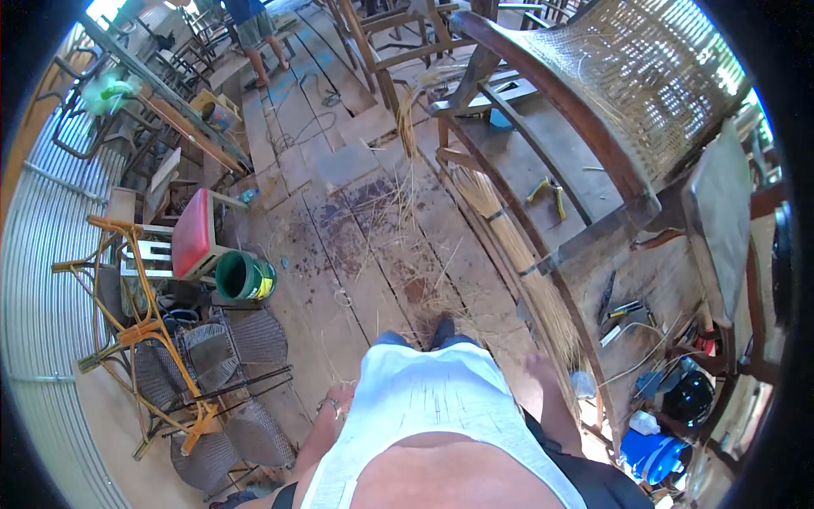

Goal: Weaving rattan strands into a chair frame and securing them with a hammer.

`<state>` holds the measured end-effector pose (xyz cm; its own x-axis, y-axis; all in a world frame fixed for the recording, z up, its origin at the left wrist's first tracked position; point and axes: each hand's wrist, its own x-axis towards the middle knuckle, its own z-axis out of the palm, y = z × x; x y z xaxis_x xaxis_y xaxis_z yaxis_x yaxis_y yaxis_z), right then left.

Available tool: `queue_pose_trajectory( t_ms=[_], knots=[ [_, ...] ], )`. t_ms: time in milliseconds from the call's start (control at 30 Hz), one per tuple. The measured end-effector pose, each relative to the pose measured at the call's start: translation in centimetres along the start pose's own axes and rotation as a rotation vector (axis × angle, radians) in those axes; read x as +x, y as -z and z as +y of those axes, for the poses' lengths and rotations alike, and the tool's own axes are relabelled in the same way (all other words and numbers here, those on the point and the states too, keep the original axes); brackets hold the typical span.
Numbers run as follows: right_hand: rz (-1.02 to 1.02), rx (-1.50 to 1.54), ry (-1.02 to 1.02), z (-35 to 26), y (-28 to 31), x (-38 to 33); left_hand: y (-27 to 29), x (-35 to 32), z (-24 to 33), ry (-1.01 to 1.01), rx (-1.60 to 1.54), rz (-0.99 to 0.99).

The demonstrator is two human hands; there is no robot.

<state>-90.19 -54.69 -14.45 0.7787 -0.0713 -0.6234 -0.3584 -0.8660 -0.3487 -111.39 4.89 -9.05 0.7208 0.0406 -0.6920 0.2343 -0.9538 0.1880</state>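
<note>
My left hand (pixel 342 393), with a band at its wrist, hangs beside the hem of my white tank top (pixel 432 390). Its fingers are too small and partly hidden to make out. My right hand (pixel 538 366) hangs on the other side, smeared, near a long bundle of pale cane strands (pixel 517 250) tied with dark bands. Neither hand visibly holds anything. To the right stands a wooden chair frame (pixel 564 93) with a woven cane panel (pixel 653 76). Yellow-handled pliers (pixel 547 197) lie on the surface beyond the bundle.
Cane scraps (pixel 398 204) litter the plank floor. At left are a green bucket (pixel 244 276), a red-seated chair (pixel 193 235) and a rattan frame (pixel 144 331). A blue container (pixel 651 455) stands lower right, below hand tools (pixel 626 310). Another person (pixel 252 38) stands far off.
</note>
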Motion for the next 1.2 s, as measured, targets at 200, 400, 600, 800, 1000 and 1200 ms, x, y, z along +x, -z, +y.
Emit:
queue_pose_trajectory(
  t_ms=[200, 400, 600, 800, 1000, 1200],
  knots=[
    [0.103, 0.420, 0.140, -12.1, 6.4, 7.7, 3.0, 6.2, -4.0, -0.161, 0.216, -0.085],
    [0.157, 0.005, 0.103, -15.6, 5.8, 9.7, 14.1, 9.0, -2.1, 0.483, -0.721, -0.083],
    [0.061, 0.265, -0.210, -7.2, 0.4, 10.5, 18.0, 17.8, -9.7, 0.416, -0.543, -0.164],
    [-0.048, 0.064, -0.137, -13.2, -6.0, 11.4, 28.5, 31.4, -16.2, 0.219, -0.630, -0.068],
    [-0.001, 0.337, -0.249, -35.5, 2.7, 6.2, 43.7, 43.7, -12.8, 0.135, -0.351, -0.018],
    [0.054, 0.389, -0.119, -33.4, 1.1, 8.6, 53.8, 52.3, -2.9, -0.057, -0.376, -0.002]
  ],
)
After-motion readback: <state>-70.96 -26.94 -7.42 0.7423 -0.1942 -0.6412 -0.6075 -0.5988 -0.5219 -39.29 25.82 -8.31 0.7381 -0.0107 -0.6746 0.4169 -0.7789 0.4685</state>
